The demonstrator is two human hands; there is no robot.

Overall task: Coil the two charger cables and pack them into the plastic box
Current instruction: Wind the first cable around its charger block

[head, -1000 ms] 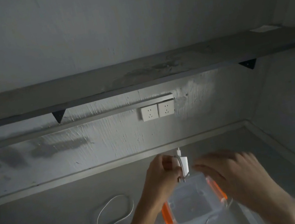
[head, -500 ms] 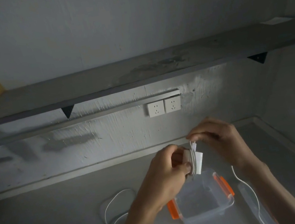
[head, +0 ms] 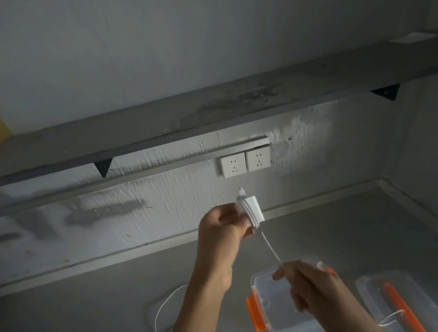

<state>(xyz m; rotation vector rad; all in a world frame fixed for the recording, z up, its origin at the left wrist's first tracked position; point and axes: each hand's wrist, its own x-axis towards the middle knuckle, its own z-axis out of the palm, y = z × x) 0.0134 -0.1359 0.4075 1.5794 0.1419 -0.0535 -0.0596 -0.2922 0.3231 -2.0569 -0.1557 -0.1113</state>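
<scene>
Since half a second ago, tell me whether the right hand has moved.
Yes. The right hand has dropped from beside the charger, near the wall edge, down over the box, pulling the cable taut.

At lower centre the plastic box (head: 280,321) is clear, smooth plastic with glossy orange clips; its lid (head: 397,307) at lower right looks alike. The white cable (head: 270,247) and charger (head: 253,209) are smooth plastic. The wall (head: 162,214) is rough, brush-streaked plaster; the countertop (head: 64,324) is matt grey.
</scene>
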